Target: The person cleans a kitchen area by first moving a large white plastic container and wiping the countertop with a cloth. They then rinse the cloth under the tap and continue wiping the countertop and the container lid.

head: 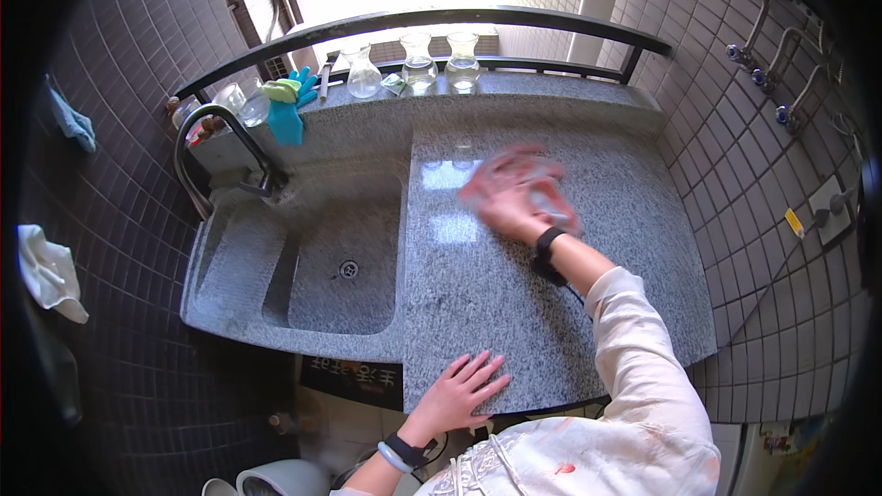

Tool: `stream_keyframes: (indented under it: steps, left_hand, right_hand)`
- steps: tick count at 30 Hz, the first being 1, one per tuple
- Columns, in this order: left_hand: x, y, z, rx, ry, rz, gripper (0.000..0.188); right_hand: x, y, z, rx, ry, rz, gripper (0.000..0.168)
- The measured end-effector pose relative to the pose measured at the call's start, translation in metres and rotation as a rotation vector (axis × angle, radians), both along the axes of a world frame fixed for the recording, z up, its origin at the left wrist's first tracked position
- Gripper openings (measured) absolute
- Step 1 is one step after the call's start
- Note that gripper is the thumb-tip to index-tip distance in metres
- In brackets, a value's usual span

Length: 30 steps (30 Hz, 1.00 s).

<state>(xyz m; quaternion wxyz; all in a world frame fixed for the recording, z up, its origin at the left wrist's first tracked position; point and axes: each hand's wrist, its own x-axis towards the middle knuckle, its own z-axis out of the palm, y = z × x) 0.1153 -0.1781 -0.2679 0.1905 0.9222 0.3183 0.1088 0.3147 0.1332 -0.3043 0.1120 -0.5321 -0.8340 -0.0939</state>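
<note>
My right hand (511, 212) presses a pink cloth (506, 171) onto the speckled grey stone countertop (482, 303). Hand and cloth are blurred, and part of the cloth is bunched beside the fingers. Near the counter's front edge, my left hand (458, 393) rests on the stone with its fingers spread and holds nothing. Both wrists wear black bands. To the left of the countertop lies a stone sink (344, 303) with a round metal drain (349, 269) and a dark curved faucet (231, 114).
Along the back ledge stand several glass vases (419, 69), glass jars (253, 105) and blue rubber gloves (285, 122) with a green sponge (281, 89). A black railing (475, 16) runs behind. Valves (737, 53) and a socket (830, 210) are on the right wall; cloths (49, 269) hang left.
</note>
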Motion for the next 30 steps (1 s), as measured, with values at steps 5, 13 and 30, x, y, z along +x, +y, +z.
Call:
stream_keyframes:
  steps: [5, 13, 30]
  left_hand:
    - [0.001, 0.000, -0.001, -0.008, 0.015, 0.022, 0.080]
    - [0.007, 0.009, 0.001, -0.060, -0.007, 0.018, 0.079]
    - [0.007, 0.014, 0.001, -0.098, -0.020, 0.018, 0.071]
  right_hand:
    - [-0.039, 0.008, 0.024, -0.357, 0.015, 0.637, 0.053]
    - [0.054, 0.105, -0.007, -0.106, 0.265, -0.651, 0.055]
    - [0.021, 0.148, -0.003, -0.240, 0.163, 0.289, 0.053]
